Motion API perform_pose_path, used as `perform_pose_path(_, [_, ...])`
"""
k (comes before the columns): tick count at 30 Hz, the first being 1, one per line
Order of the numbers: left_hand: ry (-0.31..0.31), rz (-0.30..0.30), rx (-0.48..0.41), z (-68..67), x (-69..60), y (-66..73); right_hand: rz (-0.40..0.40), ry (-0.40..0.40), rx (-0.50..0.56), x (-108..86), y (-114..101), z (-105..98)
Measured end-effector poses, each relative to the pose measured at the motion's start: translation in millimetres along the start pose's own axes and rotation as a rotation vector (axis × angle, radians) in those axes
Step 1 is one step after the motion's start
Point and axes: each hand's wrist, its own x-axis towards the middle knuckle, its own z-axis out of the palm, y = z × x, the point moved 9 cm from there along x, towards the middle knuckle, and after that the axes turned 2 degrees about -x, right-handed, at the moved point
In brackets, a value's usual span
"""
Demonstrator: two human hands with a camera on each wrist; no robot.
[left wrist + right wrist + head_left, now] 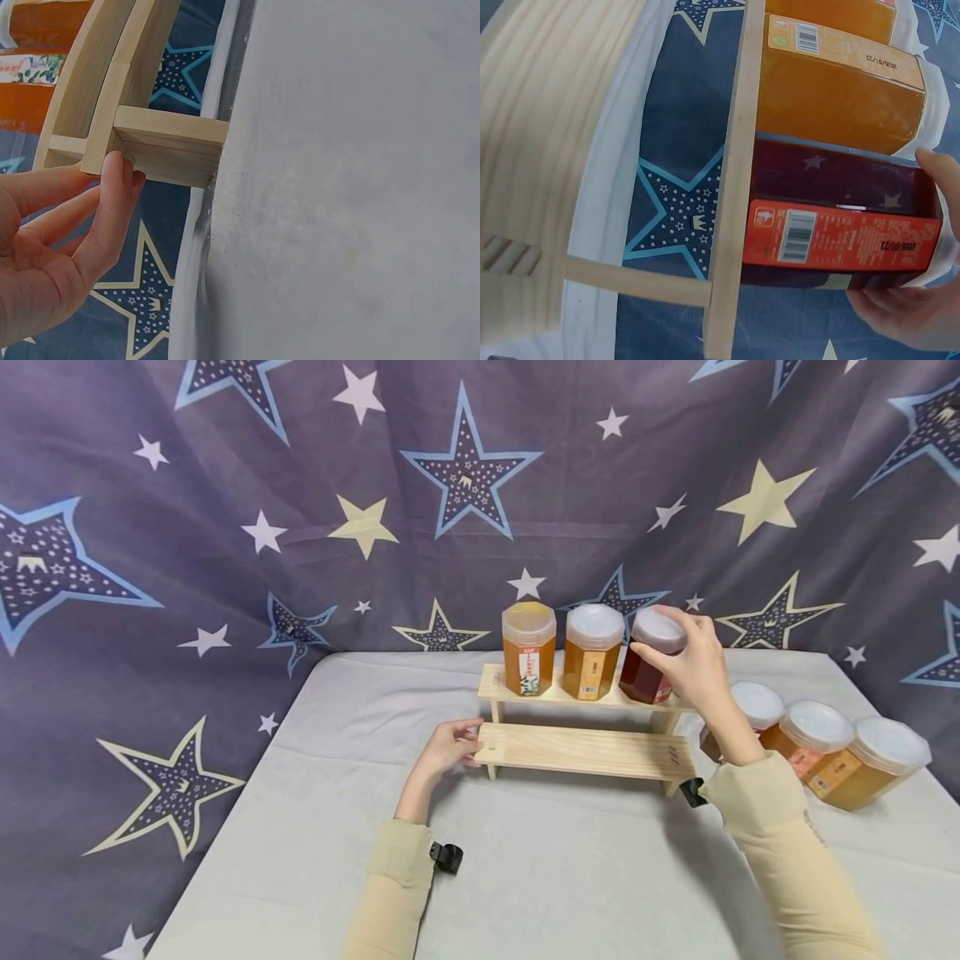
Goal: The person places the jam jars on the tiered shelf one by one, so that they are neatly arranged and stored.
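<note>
A two-tier wooden stand point(585, 750) is on the cloth-covered table, two amber honey jars point(529, 662) upright on its upper tier. To their right on that tier stands a dark red honey jar point(643, 677). My right hand point(697, 662) grips this jar near its white lid, thumb on one side and fingers on the other. Its red label point(832, 236) and base at the tier show in the right wrist view. My left hand point(448, 747) pinches the left end of the lower tier, with fingertips at the board's corner point(101, 154) in the left wrist view.
Right of the stand, several more lidded honey jars point(870, 764) stand in a slanting row beside my right forearm. A dark star-patterned cloth point(465, 468) hangs behind the table point(315, 827). The lower tier bears no jars.
</note>
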Motion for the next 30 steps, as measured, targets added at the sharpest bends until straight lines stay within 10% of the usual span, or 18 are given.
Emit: perform_pose_path(30, [-0.01, -0.002, -0.012, -0.2, 0.4, -2.0, -0.02, -0.007, -0.011, -50.1, 19, -40])
